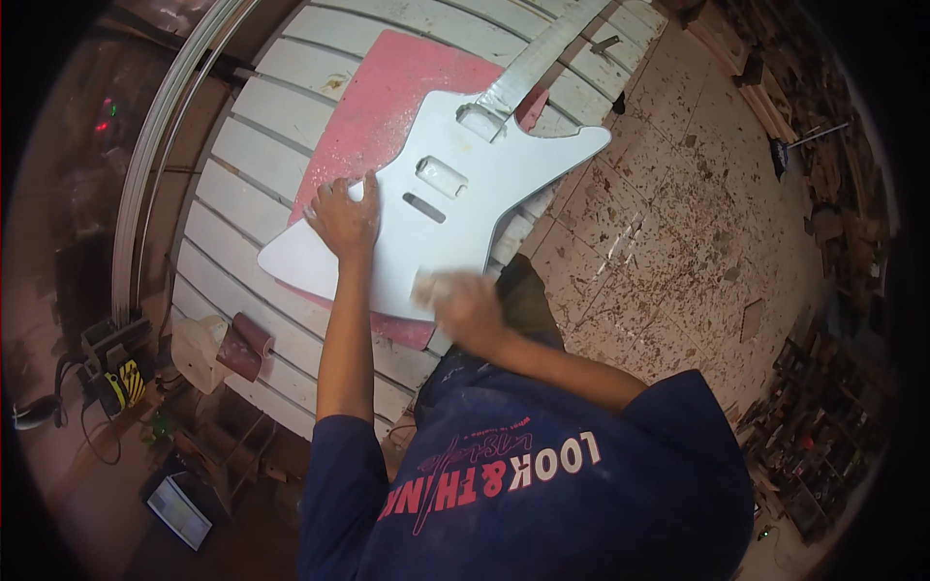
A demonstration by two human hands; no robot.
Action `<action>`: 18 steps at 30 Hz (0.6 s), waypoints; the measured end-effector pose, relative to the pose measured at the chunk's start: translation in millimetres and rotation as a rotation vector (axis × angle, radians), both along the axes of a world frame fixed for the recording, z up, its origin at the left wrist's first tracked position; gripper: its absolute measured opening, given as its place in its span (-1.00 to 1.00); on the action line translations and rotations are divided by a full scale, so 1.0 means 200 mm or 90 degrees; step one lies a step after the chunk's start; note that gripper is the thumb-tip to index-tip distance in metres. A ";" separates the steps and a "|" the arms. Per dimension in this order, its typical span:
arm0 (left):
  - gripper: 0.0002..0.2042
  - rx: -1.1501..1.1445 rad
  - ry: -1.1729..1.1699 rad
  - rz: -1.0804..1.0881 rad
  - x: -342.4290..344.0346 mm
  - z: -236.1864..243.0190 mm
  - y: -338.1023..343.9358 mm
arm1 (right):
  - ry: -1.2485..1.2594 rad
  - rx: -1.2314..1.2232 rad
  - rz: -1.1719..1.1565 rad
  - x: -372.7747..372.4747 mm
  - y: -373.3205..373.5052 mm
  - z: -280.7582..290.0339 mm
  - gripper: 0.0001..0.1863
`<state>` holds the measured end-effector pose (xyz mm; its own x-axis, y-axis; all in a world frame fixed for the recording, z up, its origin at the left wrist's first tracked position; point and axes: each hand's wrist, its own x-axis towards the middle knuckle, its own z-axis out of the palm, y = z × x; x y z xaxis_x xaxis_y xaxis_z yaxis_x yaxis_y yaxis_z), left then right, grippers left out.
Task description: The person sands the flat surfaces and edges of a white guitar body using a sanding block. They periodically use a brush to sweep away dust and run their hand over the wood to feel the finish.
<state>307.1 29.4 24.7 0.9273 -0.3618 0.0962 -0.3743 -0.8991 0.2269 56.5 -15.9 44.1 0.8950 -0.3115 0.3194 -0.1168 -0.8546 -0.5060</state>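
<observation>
A white electric guitar body (pixel 397 257), angular with pointed wings, lies flat on a pink sheet (pixel 354 126). It has several routed cavities in its face, and a tape-covered neck (pixel 542 58) runs off toward the far right. My left hand (pixel 347 218) grips the body's left edge, thumb on the white face and fingers over the rim. Over the near right part of the face, my right hand (pixel 470 312) is closed and smeared by motion. A small pale piece (pixel 424 289) shows at its fingertips, too blurred to name.
The slatted white table (pixel 257 145) carries everything. A dark red sandpaper roll (pixel 244 347) lies at its near left edge beside a cream-coloured piece (pixel 197 351). Debris covers the tiled floor (pixel 659 223) on the right. A metal rail (pixel 155 145) rises on the left.
</observation>
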 end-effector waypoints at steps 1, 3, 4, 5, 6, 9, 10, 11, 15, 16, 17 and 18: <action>-0.48 -0.011 -0.019 -0.010 0.01 -0.01 0.02 | -0.034 0.037 0.060 -0.02 0.02 0.12 -0.75; -0.48 -0.011 -0.005 -0.007 0.02 0.02 -0.02 | -0.076 0.019 0.055 0.03 -0.23 0.03 -0.73; -0.48 -0.006 0.013 -0.002 0.01 0.03 -0.02 | -0.114 0.005 0.051 0.06 -0.41 -0.03 -0.70; -0.48 -0.004 0.014 0.003 0.01 0.01 -0.01 | 0.006 -0.177 -0.005 0.11 -0.66 -0.01 -0.68; -0.47 -0.020 0.000 -0.006 0.01 0.00 -0.01 | 0.012 -0.129 -0.102 0.13 -0.78 0.02 -0.75; -0.45 -0.017 -0.002 -0.006 0.01 0.01 -0.02 | 0.037 0.156 -0.386 0.20 -0.98 0.14 -0.85; -0.44 0.001 0.010 0.000 0.01 0.02 -0.03 | 0.070 0.210 -0.347 0.18 -0.86 0.07 -0.84; -0.44 -0.003 0.008 0.002 0.02 0.03 -0.04 | 0.105 0.265 -0.308 0.16 -0.74 -0.01 -0.80; -0.44 -0.007 0.018 0.001 0.00 -0.01 0.02 | -0.030 0.023 0.106 -0.06 0.07 0.13 -0.78; -0.44 -0.013 0.021 -0.002 0.02 0.01 0.00 | -0.034 0.017 0.103 -0.04 -0.04 0.08 -0.78; -0.44 -0.016 0.017 -0.004 0.03 0.01 -0.01 | -0.067 -0.015 0.071 0.01 -0.23 0.00 -0.78; -0.45 -0.028 -0.002 -0.007 0.03 0.00 0.00 | -0.097 -0.040 0.039 0.04 -0.43 -0.07 -0.79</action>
<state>312.2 29.9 25.5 0.9230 -0.3671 0.1157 -0.3849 -0.8840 0.2652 65.4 -101.6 29.2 0.8510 -0.2328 0.4707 0.0106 -0.8886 -0.4586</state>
